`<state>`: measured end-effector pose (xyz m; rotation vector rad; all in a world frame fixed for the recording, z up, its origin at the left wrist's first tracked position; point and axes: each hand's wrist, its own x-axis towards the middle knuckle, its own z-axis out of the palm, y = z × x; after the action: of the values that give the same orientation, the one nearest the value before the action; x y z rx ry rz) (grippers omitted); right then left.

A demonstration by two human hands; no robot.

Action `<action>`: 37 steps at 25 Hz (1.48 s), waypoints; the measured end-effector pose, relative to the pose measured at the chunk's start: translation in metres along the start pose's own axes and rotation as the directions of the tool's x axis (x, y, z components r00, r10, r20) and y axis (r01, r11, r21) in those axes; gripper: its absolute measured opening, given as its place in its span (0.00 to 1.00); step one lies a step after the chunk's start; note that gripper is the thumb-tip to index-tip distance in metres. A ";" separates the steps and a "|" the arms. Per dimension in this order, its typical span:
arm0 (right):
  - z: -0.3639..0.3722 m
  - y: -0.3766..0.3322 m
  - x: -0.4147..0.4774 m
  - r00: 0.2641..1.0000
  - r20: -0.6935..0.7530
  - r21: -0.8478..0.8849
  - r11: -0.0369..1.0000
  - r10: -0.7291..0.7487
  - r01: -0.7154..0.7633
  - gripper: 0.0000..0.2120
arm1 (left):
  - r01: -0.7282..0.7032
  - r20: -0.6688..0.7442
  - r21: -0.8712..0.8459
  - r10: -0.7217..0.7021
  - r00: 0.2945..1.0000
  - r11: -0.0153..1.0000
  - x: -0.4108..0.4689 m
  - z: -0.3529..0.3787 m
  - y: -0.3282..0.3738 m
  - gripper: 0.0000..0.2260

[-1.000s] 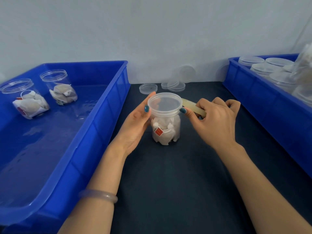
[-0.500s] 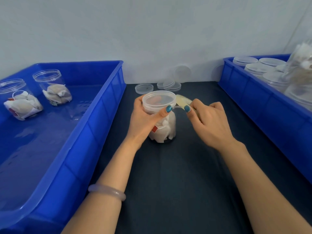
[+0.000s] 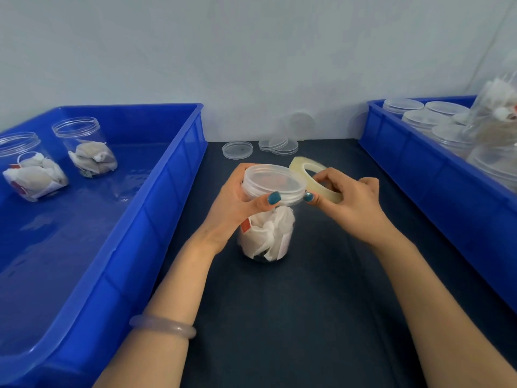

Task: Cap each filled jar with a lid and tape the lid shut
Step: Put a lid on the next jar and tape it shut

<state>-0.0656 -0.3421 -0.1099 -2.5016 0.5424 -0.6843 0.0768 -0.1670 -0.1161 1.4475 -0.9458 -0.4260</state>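
1. Jar, filled with tea bags, stands mid-table, its lid on.
2. Left grip curls round the lid.
3. Right grip pinches the tape roll just beside the lid.

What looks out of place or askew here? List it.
Nothing spilled or damaged. The lid, gripped by the left hand, sits level on the jar. One oddity: at the back of the table a spare lid seems to stand on edge against the wall, and another lies tilted across the small stack below it.
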 end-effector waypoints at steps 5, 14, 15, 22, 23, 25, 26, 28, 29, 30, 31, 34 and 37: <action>-0.005 0.002 -0.005 0.999 -0.046 0.096 0.995 0.009 -0.004 0.27 | 0.065 0.082 -0.091 -0.057 0.995 0.994 -0.001 0.004 -0.003 0.41; -0.008 -0.006 -0.010 0.988 -0.147 -0.364 0.931 -0.055 -0.002 0.32 | 0.067 0.036 -0.115 -0.063 0.997 0.991 -0.001 0.006 -0.006 0.45; -0.007 -0.006 -0.010 0.988 -0.150 -0.374 0.927 -0.035 -0.024 0.32 | 0.061 0.027 -0.105 -0.058 0.998 0.993 -0.001 0.006 -0.006 0.45; -0.006 -0.007 -0.007 0.980 0.194 0.103 0.992 0.050 -0.071 0.31 | 0.096 0.207 -0.119 -0.070 0.976 0.988 -0.006 -0.004 -0.006 0.44; -0.007 -0.006 -0.007 0.969 0.245 0.165 0.983 0.041 -0.084 0.29 | 0.084 0.219 -0.103 -0.060 0.974 0.991 -0.007 -0.005 -0.005 0.46; -0.010 -0.006 -0.007 0.966 0.259 0.175 0.984 -0.006 -0.040 0.27 | 0.045 0.179 -0.042 -0.037 0.983 0.998 -0.008 -0.004 -0.002 0.50; -0.010 -0.006 -0.007 0.972 0.233 0.154 0.988 -0.026 -0.011 0.27 | 0.026 0.134 0.000 -0.026 0.991 1.000 -0.008 -0.003 0.000 0.52; -0.011 -0.007 -0.007 0.984 0.169 0.084 0.996 -0.049 0.035 0.29 | -0.030 0.068 0.113 0.022 0.997 0.993 -0.008 -0.001 0.002 0.50; -0.012 -0.008 -0.007 0.989 0.138 0.045 0.998 -0.052 0.046 0.28 | -0.053 0.044 0.171 0.046 0.998 0.984 -0.008 0.001 0.003 0.46; -0.012 -0.008 -0.008 0.993 0.110 0.011 0.999 -0.052 0.051 0.28 | -0.068 0.009 0.213 0.068 0.998 0.975 -0.008 0.002 0.004 0.43; -0.013 -0.008 -0.008 0.995 0.086 -0.009 0.999 -0.047 0.048 0.29 | -0.080 -0.040 0.234 0.092 0.995 0.969 -0.007 0.003 0.005 0.40; -0.012 -0.008 -0.007 1.000 0.006 -0.047 0.999 -0.016 0.016 0.33 | -0.149 -0.224 0.261 0.210 0.952 0.954 -0.007 0.008 0.004 0.35; -0.010 -0.009 -0.006 0.997 -0.078 -0.102 0.995 0.009 -0.017 0.34 | -0.146 -0.295 0.369 0.264 0.918 0.918 -0.013 0.021 0.003 0.33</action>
<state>-0.0742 -0.3353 -0.0999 -2.5725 0.6358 -0.7690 0.0522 -0.1700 -0.1200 1.6441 -0.9065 0.1574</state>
